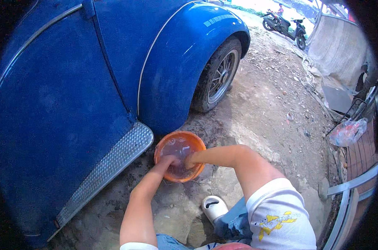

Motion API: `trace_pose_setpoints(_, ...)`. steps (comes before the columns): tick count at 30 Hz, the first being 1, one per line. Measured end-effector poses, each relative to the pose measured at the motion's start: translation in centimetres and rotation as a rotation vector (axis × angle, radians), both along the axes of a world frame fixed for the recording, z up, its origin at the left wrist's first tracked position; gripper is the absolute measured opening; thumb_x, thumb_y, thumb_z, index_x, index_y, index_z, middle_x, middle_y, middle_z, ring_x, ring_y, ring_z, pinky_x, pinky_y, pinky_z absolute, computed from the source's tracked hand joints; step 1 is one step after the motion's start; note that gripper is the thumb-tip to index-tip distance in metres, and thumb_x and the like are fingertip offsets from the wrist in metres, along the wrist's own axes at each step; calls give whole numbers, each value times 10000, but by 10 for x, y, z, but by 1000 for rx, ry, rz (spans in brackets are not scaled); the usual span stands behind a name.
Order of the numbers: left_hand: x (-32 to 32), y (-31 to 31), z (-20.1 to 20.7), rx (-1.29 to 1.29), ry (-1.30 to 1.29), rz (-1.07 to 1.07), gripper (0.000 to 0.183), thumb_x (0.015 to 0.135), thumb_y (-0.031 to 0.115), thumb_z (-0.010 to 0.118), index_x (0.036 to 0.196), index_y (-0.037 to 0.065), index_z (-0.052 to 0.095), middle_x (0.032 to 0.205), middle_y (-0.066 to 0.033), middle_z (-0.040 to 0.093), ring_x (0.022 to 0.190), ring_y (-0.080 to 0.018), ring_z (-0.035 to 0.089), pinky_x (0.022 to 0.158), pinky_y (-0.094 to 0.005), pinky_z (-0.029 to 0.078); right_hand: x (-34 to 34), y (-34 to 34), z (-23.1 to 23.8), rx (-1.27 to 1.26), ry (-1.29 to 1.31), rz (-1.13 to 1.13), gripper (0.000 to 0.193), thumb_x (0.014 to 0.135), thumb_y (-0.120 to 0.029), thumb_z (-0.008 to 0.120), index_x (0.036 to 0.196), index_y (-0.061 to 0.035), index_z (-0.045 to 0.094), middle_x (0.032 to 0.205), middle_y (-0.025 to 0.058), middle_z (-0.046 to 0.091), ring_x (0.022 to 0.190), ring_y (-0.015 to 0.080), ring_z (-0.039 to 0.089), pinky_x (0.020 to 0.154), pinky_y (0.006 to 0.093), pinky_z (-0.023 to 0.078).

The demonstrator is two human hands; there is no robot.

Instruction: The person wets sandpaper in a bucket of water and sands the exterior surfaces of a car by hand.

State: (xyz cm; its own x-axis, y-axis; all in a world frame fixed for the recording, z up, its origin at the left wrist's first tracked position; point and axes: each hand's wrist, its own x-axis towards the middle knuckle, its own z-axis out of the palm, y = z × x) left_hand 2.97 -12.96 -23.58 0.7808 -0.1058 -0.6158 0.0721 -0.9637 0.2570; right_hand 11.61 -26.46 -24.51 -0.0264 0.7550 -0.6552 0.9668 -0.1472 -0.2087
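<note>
Head view, entries running left to right. Blue car (51, 104): painted body filling the left side. Running board (101, 177): silvery, studded metal. Orange basin (182, 134): round, set on the ground (276, 96) just beside the running board's upper end, holding cloudy water (175, 145). Handling, as judged: heavy while filled, walls likely to flex a little, wet rim probably slippery, contents apt to slop if tilted; best hold, opposite sides of the rim, kept level. Left hand (171, 160): forearm slanting up and rightward from the lower edge, fingers under the water; whether spread or closed on something, cannot tell. Right hand (190, 160): elbow bent outward, forearm reaching leftward over the basin's right rim, fingers likewise submerged near the left hand; grip cannot be told. Sandal (214, 208): cream. Wheel (223, 77): spoked, dark tyre. Motorbike (284, 26): black, well apart. Plastic bag (348, 132): transparent, far right.
</note>
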Motion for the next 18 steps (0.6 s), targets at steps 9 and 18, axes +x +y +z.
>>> trace_pose_setpoints(9,2,-3,19,26,-220,122,413,787,314,751,1132,88,775,1292,-160,699,1299,-347,599,1115,-432,444,20,-1,14,31,52,-18,386,875,-290,654,1210,-114,731,1167,168,741,1030,364,702,889,503,549)
trace_pose_setpoints(18,-12,5,126,-508,-590,287,562,751,425,822,1201,105,713,1084,-160,752,1069,-315,704,921,-438,543,85,39,65,-169,158,-14,394,888,-318,670,1226,-123,726,1160,169,743,1007,344,705,881,492,552)
